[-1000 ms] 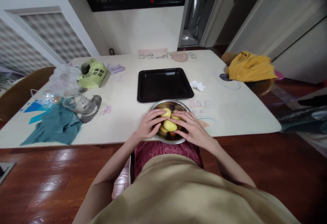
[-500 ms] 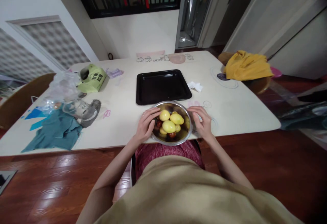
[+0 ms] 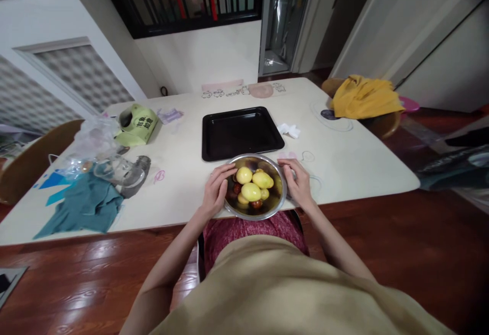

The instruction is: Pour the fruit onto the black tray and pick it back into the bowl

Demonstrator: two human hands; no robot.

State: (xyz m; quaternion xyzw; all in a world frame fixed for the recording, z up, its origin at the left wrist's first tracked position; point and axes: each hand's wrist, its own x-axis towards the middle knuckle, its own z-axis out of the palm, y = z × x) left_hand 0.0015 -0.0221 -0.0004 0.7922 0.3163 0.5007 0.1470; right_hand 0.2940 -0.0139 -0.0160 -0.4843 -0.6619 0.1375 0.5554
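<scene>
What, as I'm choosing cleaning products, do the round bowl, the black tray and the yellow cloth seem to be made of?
Round bowl: probably polished stainless steel; its silvery rim shines.
Black tray: likely coated metal, smooth, with faint sheen along its edges; plastic isn't ruled out.
Yellow cloth: matte fabric, falling in soft folds; fibre unclear.

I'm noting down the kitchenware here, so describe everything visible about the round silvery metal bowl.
The round silvery metal bowl looks like steel, with a bright rim and darker, shiny inside. It stands upright at the near edge of the white table, before the black rectangular tray; whether they touch is unclear. Smooth yellow rounded pieces and smaller dark-red ones lie inside. The left hand and right hand flank its rim. Its underside is hidden.
</scene>
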